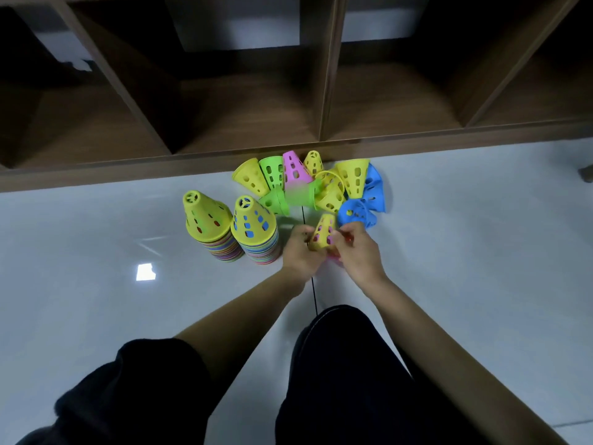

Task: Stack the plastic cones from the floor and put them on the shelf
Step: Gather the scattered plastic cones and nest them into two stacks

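A yellow perforated cone sits over a pink one, held just above the white floor. My left hand grips its left side and my right hand pinches its right side. Two tall many-coloured stacks topped with yellow cones stand on the floor to the left. Behind my hands lies a loose heap of cones: yellow, green, pink and blue. The brown wooden shelf with open compartments runs along the floor beyond the heap.
My knees in dark trousers fill the bottom of the view. The glossy white floor stretches out to the right and left of the cones. A dark furniture leg shows at the far right edge.
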